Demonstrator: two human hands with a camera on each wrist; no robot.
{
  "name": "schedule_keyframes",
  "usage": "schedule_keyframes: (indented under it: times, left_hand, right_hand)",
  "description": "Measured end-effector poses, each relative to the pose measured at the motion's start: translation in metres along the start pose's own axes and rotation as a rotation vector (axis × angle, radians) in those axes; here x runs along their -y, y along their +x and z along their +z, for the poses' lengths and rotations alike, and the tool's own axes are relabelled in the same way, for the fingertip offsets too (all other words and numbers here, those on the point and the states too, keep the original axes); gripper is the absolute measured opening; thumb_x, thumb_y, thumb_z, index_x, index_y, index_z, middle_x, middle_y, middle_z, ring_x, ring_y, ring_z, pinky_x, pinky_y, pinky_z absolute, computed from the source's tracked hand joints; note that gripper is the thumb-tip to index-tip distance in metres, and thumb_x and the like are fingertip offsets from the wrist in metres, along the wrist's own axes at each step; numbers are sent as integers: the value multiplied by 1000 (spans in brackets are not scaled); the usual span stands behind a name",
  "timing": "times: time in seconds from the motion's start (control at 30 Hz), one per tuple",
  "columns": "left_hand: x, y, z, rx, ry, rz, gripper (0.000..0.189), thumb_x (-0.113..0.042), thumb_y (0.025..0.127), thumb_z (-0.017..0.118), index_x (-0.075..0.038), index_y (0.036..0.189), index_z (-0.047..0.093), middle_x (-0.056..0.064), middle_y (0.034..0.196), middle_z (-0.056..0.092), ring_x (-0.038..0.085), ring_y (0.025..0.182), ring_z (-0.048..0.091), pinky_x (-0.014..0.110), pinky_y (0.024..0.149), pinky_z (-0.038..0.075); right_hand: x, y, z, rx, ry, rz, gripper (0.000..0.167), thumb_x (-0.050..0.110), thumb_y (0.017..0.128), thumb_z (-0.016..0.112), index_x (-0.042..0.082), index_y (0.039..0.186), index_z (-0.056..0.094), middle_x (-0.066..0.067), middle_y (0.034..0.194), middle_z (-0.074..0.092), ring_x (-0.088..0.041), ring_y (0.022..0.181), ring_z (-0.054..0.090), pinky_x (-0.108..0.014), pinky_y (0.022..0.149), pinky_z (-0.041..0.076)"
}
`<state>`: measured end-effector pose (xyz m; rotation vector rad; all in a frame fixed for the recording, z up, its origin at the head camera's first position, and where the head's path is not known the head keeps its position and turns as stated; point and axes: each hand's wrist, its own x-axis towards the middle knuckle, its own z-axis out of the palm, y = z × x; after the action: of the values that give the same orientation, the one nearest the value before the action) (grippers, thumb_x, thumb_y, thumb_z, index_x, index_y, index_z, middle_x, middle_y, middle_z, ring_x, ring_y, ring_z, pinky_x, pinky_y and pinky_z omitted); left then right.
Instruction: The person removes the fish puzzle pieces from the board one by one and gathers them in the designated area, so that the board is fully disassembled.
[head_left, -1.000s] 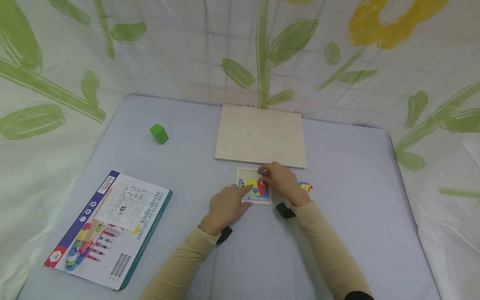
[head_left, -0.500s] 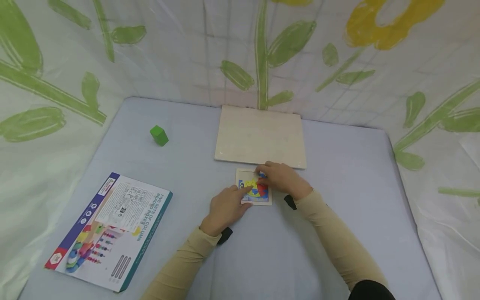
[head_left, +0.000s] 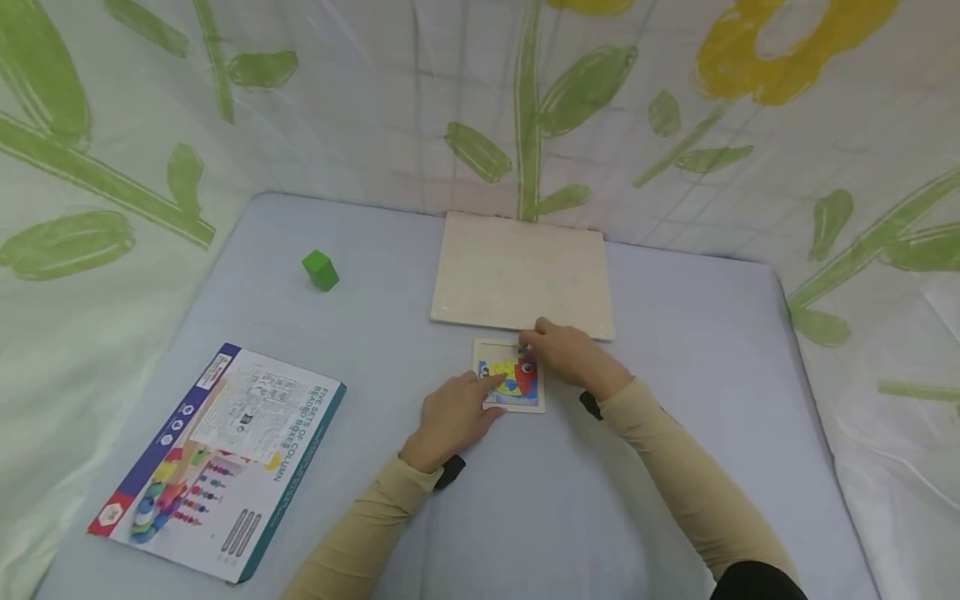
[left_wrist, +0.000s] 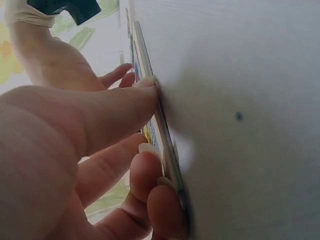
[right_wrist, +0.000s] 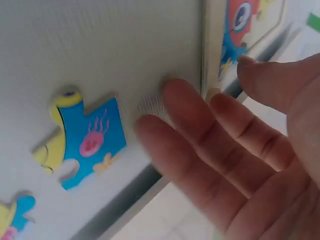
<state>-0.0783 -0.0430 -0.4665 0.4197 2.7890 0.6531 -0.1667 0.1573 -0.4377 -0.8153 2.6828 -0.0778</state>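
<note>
A small wooden puzzle frame (head_left: pixel 517 409) lies on the table, holding a fish picture with a red head (head_left: pixel 528 375) and yellow body. My left hand (head_left: pixel 455 417) grips it: the thumb is at the near edge, other fingers curl at the left edge, and the index finger lies over the picture. At the upper right corner is my right hand (head_left: pixel 573 354), fingers spread and fairly straight in the right wrist view. Its thumb tip meets a blue puzzle piece (right_wrist: pixel 229 49) seated in that corner. Two loose pieces lie beyond the fingers, one blue with a pink jellyfish (right_wrist: pixel 95 137).
A plain wooden board (head_left: pixel 521 271) lies just behind the frame. A green block (head_left: pixel 321 271) stands at the back left, and a boxed toy set (head_left: pixel 217 467) lies flat at the left. In the head view the right arm hides the loose pieces.
My right hand, which pinched a blue piece over the frame's upper right, has shifted slightly right; the fish's red head and eye show more. My left hand has stayed on the frame.
</note>
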Motion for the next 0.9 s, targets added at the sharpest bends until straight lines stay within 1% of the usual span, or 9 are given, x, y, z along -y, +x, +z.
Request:
schedule_keyframes:
  times: [0.1,0.2,0.27,0.4,0.53,0.63,0.77,0.83,0.9]
  left_hand:
    - [1,0,-1,5,-8,-14,48,-38,93,76,-26,139,66,-2,79,54,11,63,44,23,49,33]
    - [1,1,1,8,-14,-11,48,-38,93,76,-27,139,66,-2,78,53,11,63,44,23,49,33]
    - [1,1,2,12,-16,-5,48,-39,94,75,-27,139,66,-2,79,53,11,63,44,23,49,33]
    - [1,2,2,16,-13,-8,49,-39,94,75,-27,140,66,-1,79,54,11,63,44,23,48,34]
    - [1,2,0,18,-11,-22,49,-39,93,76,-27,140,66,-1,79,54,12,63,44,24,48,34]
    - [1,2,-2,21,-13,-27,49,-39,93,76,-27,140,66,-1,79,54,12,63,45,24,48,35]
    - [0,2,-2,27,-17,-25,49,-38,93,76,-26,140,66,-1,79,55,12,64,45,24,49,35]
    - [0,2,-2,33,-20,-24,49,-38,94,76,-26,140,66,-1,79,54,12,64,45,24,49,35]
    - [0,2,-1,36,-23,-20,49,-38,94,75,-27,140,66,-1,79,54,12,64,45,24,49,35]
  right_hand:
    - [0,1,-1,6,37,34,23,17,106,56,15,127,67,-9,109,65,-21,79,61,-38,78,57]
    - [2,0,-1,0,100,85,26,19,102,64,10,125,70,-10,111,69,-23,91,65,-40,88,58]
    - [4,-1,-1,-12,150,127,27,19,98,69,6,122,73,-12,112,71,-23,95,65,-40,90,57]
    - [8,-7,3,-70,255,193,30,20,93,77,2,117,76,-14,110,72,-24,94,65,-38,84,56]
    - [9,-9,8,-131,316,219,29,20,94,76,2,116,75,-16,105,69,-25,91,67,-37,79,56]
    - [6,-7,13,-136,354,238,27,20,95,74,3,116,75,-15,104,68,-26,93,66,-38,81,56]
    - [3,-4,14,-134,427,255,22,14,95,73,2,114,75,-16,105,68,-28,96,64,-40,85,56]
    - [2,-4,14,-130,463,252,18,11,95,72,2,110,75,-16,104,67,-28,96,63,-40,85,55]
    - [3,-4,15,-121,483,248,15,13,95,73,2,105,76,-16,104,66,-27,95,61,-38,82,54]
